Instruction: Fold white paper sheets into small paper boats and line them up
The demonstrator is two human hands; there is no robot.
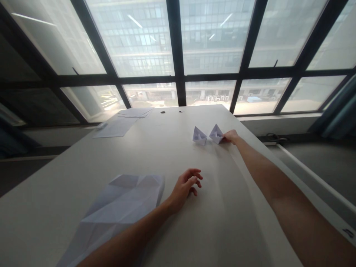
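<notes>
Two folded white paper boats stand side by side on the far right of the table. My right hand (230,137) reaches out and grips the right-hand paper boat (216,134) by its right end. Just left of it, apart from my fingers, is the other paper boat (199,135). Nearer to me, my left hand (185,186) hovers over or rests on the table with fingers loosely curled, apart, and nothing in them. A creased, unfolded sheet of white paper (125,200) lies beside it, partly hidden by my left forearm.
The white table (155,155) runs up to a wide window with dark frames (175,52). Several flat paper sheets (116,126) lie at its far left, with a small pale object (101,126) at their edge. Two dark round spots mark the far edge. A blue curtain (333,115) hangs at right.
</notes>
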